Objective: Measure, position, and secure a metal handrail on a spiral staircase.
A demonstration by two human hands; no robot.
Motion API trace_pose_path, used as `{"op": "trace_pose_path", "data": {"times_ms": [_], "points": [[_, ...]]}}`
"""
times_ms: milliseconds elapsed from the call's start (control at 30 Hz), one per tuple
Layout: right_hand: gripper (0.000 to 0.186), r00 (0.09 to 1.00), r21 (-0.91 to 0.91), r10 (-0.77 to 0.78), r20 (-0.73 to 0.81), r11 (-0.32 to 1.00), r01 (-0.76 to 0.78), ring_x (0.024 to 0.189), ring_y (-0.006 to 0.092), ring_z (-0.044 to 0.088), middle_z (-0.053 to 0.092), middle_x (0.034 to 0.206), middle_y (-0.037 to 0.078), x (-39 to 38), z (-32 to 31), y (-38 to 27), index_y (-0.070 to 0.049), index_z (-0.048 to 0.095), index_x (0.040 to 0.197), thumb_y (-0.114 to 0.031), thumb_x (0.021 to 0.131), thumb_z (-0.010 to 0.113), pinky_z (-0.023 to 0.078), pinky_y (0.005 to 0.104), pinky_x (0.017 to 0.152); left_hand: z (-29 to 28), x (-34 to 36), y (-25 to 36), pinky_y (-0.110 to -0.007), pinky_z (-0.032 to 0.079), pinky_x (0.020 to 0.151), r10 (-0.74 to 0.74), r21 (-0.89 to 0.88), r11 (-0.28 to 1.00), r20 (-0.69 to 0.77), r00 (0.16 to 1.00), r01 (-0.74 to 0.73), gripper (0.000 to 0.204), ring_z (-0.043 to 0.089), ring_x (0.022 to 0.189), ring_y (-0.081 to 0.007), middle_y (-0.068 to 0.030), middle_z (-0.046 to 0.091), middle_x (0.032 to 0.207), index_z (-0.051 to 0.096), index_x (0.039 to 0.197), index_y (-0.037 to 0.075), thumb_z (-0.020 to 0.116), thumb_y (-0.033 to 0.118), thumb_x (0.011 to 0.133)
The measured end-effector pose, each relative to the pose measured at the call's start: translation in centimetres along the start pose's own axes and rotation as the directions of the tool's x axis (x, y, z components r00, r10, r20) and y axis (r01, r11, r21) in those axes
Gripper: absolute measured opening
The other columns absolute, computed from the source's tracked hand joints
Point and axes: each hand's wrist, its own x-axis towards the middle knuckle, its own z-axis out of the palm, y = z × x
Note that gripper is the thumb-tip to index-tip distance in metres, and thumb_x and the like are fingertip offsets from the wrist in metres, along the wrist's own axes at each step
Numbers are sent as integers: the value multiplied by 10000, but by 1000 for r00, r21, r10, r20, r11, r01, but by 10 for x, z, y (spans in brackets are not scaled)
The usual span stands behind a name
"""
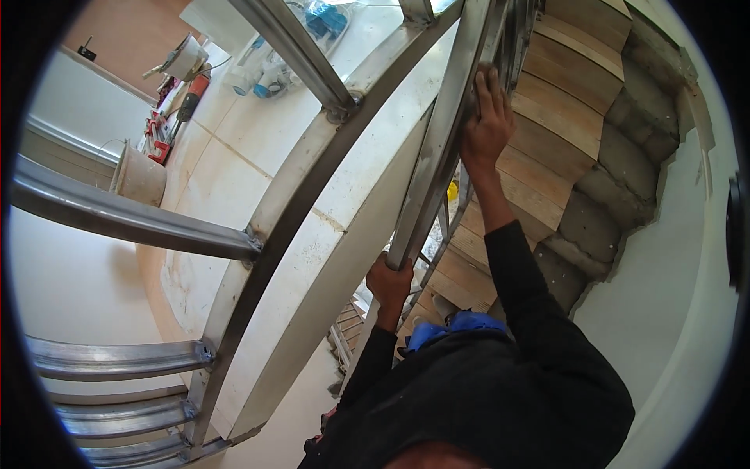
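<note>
A steel stair railing (426, 184) slants up through the middle of the view, beside the wooden stairs. My left hand (390, 281) is closed round the lower end of its flat bar. Farther up the same railing, my right hand (488, 125) holds its right side, with the fingers reaching up along the metal and the thumb mostly hidden. A separate curved steel rail (301, 168) with welded square bars (133, 215) runs to the left of it, along the white landing edge (328, 234).
Wooden stair treads (547, 141) descend on the right beside rough concrete (625, 180) and a pale wall (648, 313). On the tiled landing are a white bucket (141, 176), a power tool (187, 102) and a clear plastic bag (269, 66) with blue-capped items.
</note>
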Motion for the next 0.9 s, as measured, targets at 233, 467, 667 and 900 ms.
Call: {"op": "trace_pose_path", "data": {"times_ms": [233,467,667,900], "points": [[483,997,-59,-35,67,998,39,1381,296,491,526,1568,-54,-37,-6,8,-272,613,1452,-112,1001,540,316,503,1144,6,-1,-11,-500,550,689,61,23,998,-42,997,-60,287,703,727,-448,-239,686,719,722,821,-1,792,255,711],[487,985,-142,-96,141,983,116,1406,302,470,520,1568,-90,-33,-14,5,-251,639,1406,-67,967,538,281,558,1161,4,1,-6,-497,553,702,27,3,1000,-22,999,-27,272,709,749,-446,-239,690,733,717,833,-1,779,233,711],[545,964,-178,-153,219,965,194,1402,285,477,518,1566,-115,-11,-22,19,-293,641,1403,-30,931,565,270,582,1166,3,2,-5,-518,556,722,0,2,1000,29,1000,0,355,705,771,-457,-241,698,775,724,888,-7,809,280,698],[456,899,-196,-320,301,901,386,1348,261,529,563,1515,-150,-5,-35,43,-330,652,1378,-126,974,592,287,568,1151,6,2,-13,-531,566,746,18,19,1000,37,999,-19,445,716,797,-448,-238,718,831,737,960,-19,830,329,698]]}}
